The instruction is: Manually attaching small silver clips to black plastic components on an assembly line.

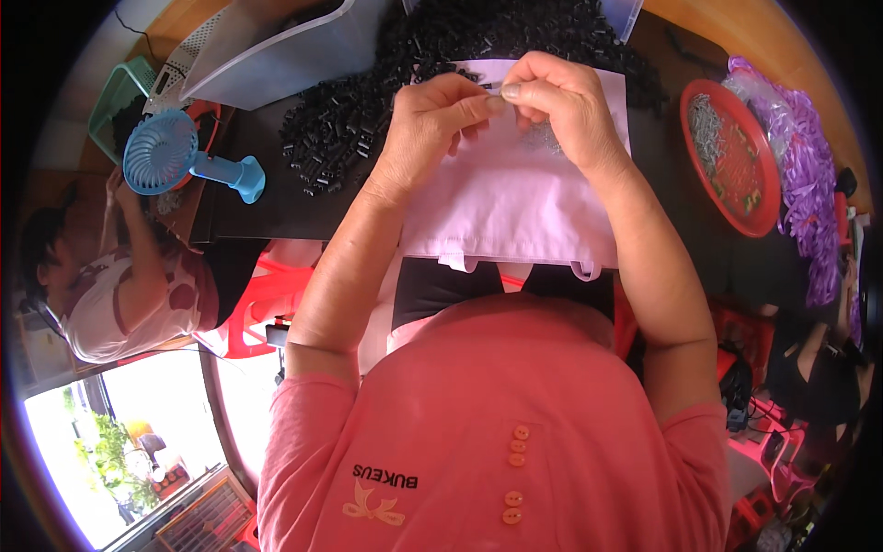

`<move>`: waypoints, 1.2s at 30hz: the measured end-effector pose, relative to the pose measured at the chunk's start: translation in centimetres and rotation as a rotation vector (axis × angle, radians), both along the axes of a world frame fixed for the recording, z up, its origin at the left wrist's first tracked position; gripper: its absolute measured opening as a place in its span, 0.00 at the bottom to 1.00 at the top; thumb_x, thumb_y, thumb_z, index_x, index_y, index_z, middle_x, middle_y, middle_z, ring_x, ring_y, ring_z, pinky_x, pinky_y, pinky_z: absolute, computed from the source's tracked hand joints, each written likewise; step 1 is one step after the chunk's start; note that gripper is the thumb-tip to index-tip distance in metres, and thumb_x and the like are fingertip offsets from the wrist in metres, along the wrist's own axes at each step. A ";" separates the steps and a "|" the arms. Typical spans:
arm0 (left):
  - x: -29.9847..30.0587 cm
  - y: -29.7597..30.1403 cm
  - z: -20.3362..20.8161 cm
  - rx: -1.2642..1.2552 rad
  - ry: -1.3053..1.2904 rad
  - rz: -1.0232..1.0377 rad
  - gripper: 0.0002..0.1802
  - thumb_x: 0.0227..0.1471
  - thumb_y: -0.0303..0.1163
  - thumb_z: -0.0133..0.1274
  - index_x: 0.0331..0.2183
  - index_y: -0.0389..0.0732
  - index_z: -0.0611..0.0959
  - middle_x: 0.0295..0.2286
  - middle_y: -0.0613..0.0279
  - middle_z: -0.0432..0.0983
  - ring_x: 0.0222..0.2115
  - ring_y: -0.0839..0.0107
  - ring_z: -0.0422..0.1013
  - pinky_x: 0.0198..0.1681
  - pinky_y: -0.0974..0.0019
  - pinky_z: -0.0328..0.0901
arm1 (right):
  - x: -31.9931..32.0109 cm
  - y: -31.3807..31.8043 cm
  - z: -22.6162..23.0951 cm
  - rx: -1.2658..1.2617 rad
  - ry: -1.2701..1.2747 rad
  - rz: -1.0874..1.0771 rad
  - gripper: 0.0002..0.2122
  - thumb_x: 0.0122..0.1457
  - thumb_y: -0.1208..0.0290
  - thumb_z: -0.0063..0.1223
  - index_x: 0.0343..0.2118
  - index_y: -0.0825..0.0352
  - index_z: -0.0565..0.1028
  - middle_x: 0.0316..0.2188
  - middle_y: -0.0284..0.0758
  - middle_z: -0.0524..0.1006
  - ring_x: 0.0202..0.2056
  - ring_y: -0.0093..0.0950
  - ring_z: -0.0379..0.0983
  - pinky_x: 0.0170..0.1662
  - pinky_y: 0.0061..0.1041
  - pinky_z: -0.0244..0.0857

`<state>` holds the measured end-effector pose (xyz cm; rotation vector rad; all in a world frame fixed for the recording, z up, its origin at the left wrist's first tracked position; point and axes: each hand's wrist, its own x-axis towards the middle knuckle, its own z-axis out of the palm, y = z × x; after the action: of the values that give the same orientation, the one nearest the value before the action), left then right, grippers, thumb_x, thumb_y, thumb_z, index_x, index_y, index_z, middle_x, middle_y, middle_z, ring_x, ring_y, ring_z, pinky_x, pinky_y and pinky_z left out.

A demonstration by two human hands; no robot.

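Note:
My left hand [429, 118] and my right hand [563, 103] meet above a pink cloth bag [515, 212] that lies flat over the table edge, its handles hanging towards me. Thumbs and fingertips of both hands are pinched together around something small, mostly hidden by the fingers. Thin shiny metal pieces [541, 138] lie on the cloth beneath my right hand. Just beyond my hands spreads a big heap of small black plastic parts [340, 133], which also runs along the left side of the cloth.
A translucent plastic bin [276, 64] leans at the back left, near a blue handheld fan [161, 152]. To the right, a red basin [775, 189] holds thin metal pieces beside purple strips [809, 202]. Another person [138, 285] works at the left. Red stools [267, 308] stand below.

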<state>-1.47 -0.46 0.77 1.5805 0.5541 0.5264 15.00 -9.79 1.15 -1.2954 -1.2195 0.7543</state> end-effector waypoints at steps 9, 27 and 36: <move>0.1 0.1 2.2 -0.166 -0.143 0.046 0.09 0.52 0.30 0.56 0.28 0.32 0.82 0.20 0.59 0.76 0.17 0.76 0.68 0.20 0.74 0.61 | -1.1 0.1 0.0 0.217 -0.093 -0.088 0.04 0.55 0.75 0.54 0.29 0.70 0.77 0.19 0.30 0.74 0.22 0.17 0.67 0.26 0.20 0.62; 0.1 2.9 -0.6 1.118 0.145 0.115 0.07 0.47 0.27 0.59 0.32 0.41 0.83 0.26 0.64 0.72 0.27 0.67 0.70 0.30 0.66 0.67 | -0.7 -0.8 1.7 0.203 0.124 -0.112 0.05 0.58 0.73 0.54 0.34 0.67 0.79 0.23 0.27 0.76 0.26 0.16 0.71 0.30 0.16 0.60; 1.6 2.8 -1.0 0.604 0.167 0.103 0.07 0.52 0.30 0.57 0.33 0.39 0.83 0.26 0.66 0.75 0.24 0.74 0.71 0.20 0.70 0.64 | -0.3 -0.4 1.1 0.139 0.145 -0.142 0.03 0.56 0.77 0.54 0.31 0.69 0.77 0.21 0.28 0.74 0.22 0.15 0.67 0.26 0.15 0.60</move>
<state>0.08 2.29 -0.20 2.1924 0.6406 0.6848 14.68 -10.18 2.21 -1.1790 -1.0332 0.6385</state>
